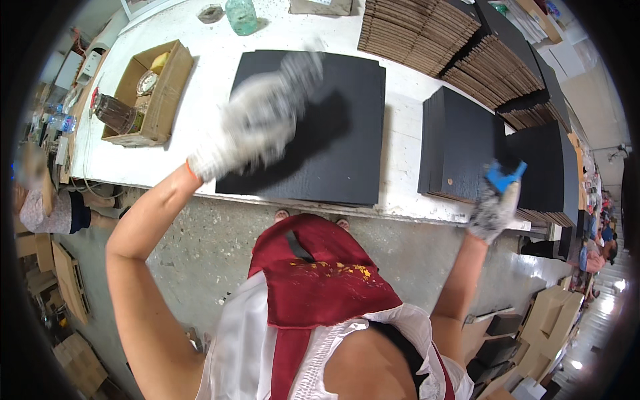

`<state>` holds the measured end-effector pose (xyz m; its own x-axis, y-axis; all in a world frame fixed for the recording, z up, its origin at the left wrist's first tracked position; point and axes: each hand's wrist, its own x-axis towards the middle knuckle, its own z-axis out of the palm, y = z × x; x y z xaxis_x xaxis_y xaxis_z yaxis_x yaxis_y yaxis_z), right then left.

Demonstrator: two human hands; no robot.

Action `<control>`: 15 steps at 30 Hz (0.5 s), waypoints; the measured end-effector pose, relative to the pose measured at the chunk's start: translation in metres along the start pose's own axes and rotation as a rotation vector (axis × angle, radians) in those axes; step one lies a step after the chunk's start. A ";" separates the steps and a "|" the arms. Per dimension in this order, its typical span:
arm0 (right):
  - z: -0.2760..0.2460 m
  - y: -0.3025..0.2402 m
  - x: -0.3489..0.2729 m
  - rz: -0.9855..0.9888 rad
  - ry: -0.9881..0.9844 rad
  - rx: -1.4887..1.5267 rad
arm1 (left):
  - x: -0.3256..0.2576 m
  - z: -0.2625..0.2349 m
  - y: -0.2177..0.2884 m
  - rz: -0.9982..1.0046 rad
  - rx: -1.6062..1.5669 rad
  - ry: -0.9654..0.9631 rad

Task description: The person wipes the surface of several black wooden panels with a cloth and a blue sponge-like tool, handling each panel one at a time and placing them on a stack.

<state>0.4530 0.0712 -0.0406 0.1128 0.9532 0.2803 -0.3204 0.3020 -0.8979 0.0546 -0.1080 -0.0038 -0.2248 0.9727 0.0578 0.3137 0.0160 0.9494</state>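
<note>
My left hand [260, 120], in a white glove, hovers above a stack of black boards [353, 160] in front of me. It is smeared by motion, so its fingers are hard to read. A grey streak [303, 67] extends from its far side; I cannot tell whether it is fingers or a held thing. My right hand [492, 212], in a grey and white glove, is closed on a small flat blue piece [505, 176] whose exact kind I cannot make out. That hand is over the near side of a second stack of black boards [463, 143].
On the white table [400, 133], a cardboard box [163, 107] holds a dark glass jar [117, 115] at the left. A green glass jar [241, 17] stands at the back. Tall stacks of brown-edged boards [420, 33] fill the back right. Another person [50, 207] is at far left.
</note>
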 end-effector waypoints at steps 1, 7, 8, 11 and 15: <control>0.031 0.001 -0.020 0.063 -0.074 0.049 | 0.001 -0.014 -0.010 0.380 0.750 -0.272; 0.152 0.039 -0.123 0.171 -0.193 -0.107 | 0.031 -0.025 -0.053 0.309 0.861 -0.218; 0.158 0.043 -0.133 0.108 -0.182 -0.216 | 0.056 -0.028 -0.062 0.278 0.883 -0.149; 0.154 0.057 -0.148 -0.076 -0.153 -0.344 | 0.133 -0.010 -0.067 0.232 1.061 -0.032; 0.164 0.057 -0.152 -0.111 0.027 -0.049 | 0.160 0.062 -0.069 0.792 0.800 0.001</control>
<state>0.2632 -0.0544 -0.0783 0.1702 0.9132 0.3701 -0.2579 0.4038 -0.8777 0.0540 0.0603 -0.0791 0.2999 0.7744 0.5571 0.8697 -0.4619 0.1738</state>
